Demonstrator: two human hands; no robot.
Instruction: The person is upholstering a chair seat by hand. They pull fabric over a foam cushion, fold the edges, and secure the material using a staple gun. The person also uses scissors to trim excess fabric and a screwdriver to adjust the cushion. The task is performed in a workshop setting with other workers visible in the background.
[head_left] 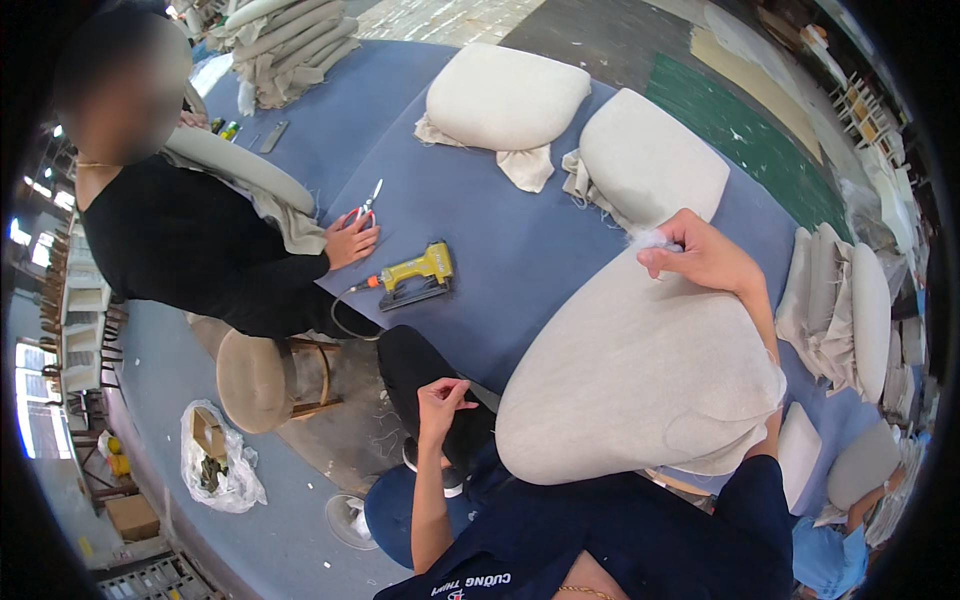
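Note:
A large upholstered seat pad (640,370) in beige fabric leans over the table edge in front of me, its cloth gathered and loose at the lower right corner. My right hand (705,255) is above the pad's far edge, fingers closed on a tuft of white fibre wadding (652,240). Left of the pad, apart from it, my left hand (443,405) is raised with thumb and fingertips pinched together; whatever they hold is too small to make out. A yellow staple gun (420,272) with an orange hose fitting lies on the table beyond my left hand.
Two covered seat pads (508,97) lie at the table's far side; more are stacked right (840,310) and far left (285,45). A co-worker (215,230) sits left, one hand beside red-handled scissors (366,208). A round stool (255,380) and plastic bag (220,460) stand on the floor.

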